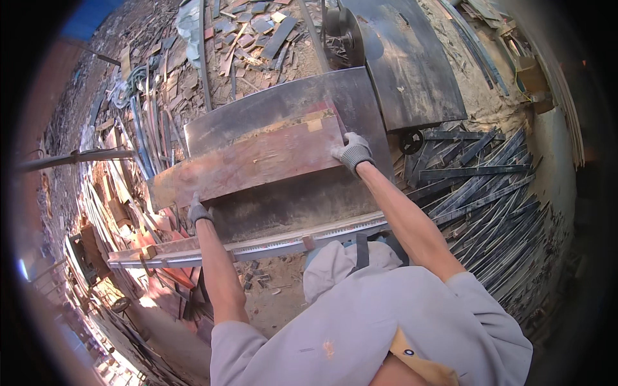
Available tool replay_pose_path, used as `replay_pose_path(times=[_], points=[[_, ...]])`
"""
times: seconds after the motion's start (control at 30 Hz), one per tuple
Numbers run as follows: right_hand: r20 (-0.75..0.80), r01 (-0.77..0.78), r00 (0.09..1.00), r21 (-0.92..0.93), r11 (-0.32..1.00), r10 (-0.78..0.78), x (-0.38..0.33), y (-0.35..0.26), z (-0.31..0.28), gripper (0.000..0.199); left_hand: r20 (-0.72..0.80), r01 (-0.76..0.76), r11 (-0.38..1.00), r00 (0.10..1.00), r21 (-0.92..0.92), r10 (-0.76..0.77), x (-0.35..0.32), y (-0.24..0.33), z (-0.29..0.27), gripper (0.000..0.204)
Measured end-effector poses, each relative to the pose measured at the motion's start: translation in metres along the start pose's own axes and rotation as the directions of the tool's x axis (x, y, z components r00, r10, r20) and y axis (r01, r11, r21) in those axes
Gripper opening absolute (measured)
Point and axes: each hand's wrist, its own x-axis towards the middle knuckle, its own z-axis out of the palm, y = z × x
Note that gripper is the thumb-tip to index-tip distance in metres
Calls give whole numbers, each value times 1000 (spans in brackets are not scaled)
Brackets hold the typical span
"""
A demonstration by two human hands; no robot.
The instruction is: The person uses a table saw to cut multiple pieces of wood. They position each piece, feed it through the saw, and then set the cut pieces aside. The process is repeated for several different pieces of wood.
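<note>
A long reddish-brown wooden board (257,154) lies across a dark metal worktable (290,199), with its left end jutting past the table. My left hand (198,209), in a grey glove, is closed on the board's near edge toward the left end. At the right end, my right hand (354,153), gloved in grey too, grips the short edge near the corner. Its fingertips lie partly on top; what is under the board is hidden. A reddish strip shows behind the board's far right corner. Along the table's near side runs a rail with a measuring scale (309,241).
A dark wheel (344,32) stands beyond the table, beside a second metal plate (418,71). Dark wooden strips (476,180) are heaped at the right. Wood scraps (257,38) litter the ground beyond, and long thin offcuts (116,199) pile up at the left.
</note>
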Motion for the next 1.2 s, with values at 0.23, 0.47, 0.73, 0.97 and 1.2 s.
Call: replay_pose_path(times=[0.23, 0.47, 0.73, 0.97, 1.2], points=[[222, 93, 968, 124, 988, -119, -10, 157, -92, 45, 81, -60, 991, 994, -121, 70, -37, -30, -19, 89], [196, 81, 971, 271, 959, -138, -22, 328, -171, 49, 520, -597, 451, 801, 663, 296, -170, -149, -5, 58], [-13, 111, 994, 211, 971, -111, -45, 411, -169, 52, 631, -662, -66, 673, 747, 387, -291, -194, 13, 77], [-162, -9, 987, -98, 995, -7, -59, 407, -164, 48, 596, -599, -179, 626, 780, 503, -324, -215, 17, 73], [-239, -21, 968, 225, 974, 76, -6, 374, -175, 37, 563, -702, -76, 495, 708, 662, -307, -197, 70, 51]])
